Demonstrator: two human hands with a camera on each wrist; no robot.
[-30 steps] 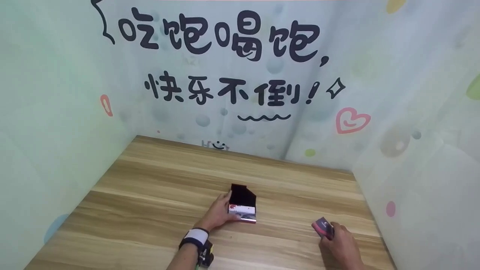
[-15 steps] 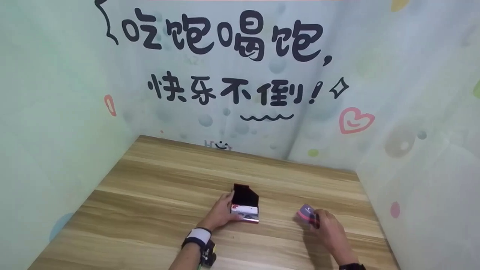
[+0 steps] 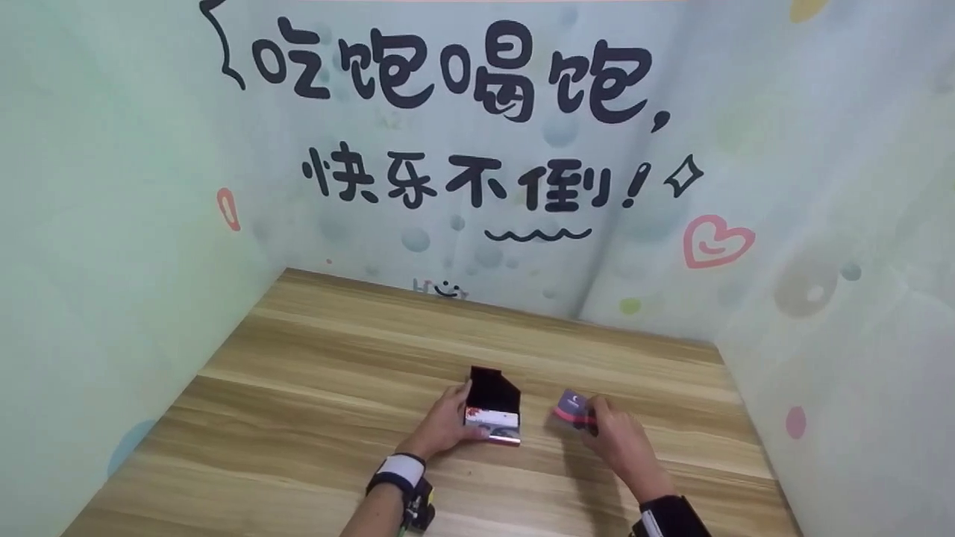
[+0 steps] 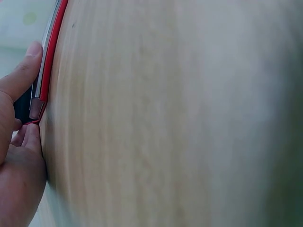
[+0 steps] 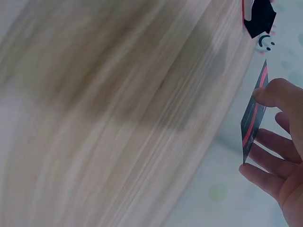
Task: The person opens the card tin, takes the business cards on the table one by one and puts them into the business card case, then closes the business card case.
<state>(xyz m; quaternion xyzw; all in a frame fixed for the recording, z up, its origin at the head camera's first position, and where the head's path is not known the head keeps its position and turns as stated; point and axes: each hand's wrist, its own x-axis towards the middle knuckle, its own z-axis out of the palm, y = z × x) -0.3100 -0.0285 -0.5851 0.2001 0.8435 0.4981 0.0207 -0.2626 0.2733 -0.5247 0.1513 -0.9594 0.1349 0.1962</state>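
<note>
A business card case (image 3: 495, 390) stands at the middle of the wooden table with its black-lined lid raised. Red edging and a metal frame show on the case (image 4: 50, 61) in the left wrist view, and a white printed card (image 3: 491, 418) sits inside. My left hand (image 3: 442, 426) grips the case from its left side, thumb on the front. To the right, my right hand (image 3: 623, 444) pinches a dark business card (image 3: 572, 407) with a pink stripe, held above the table. The thumb presses one face of that card (image 5: 254, 113), fingers behind it; a gap separates it from the case.
The wooden tabletop (image 3: 336, 350) spreads around both hands. A printed white backdrop (image 3: 373, 246) walls the table at the back and both sides. Wrist straps with devices (image 3: 418, 503) are worn on both arms.
My right hand has moved left and away from me, bringing the dark business card closer to the case. The left hand keeps its grip on the case. The head view has shifted slightly.
</note>
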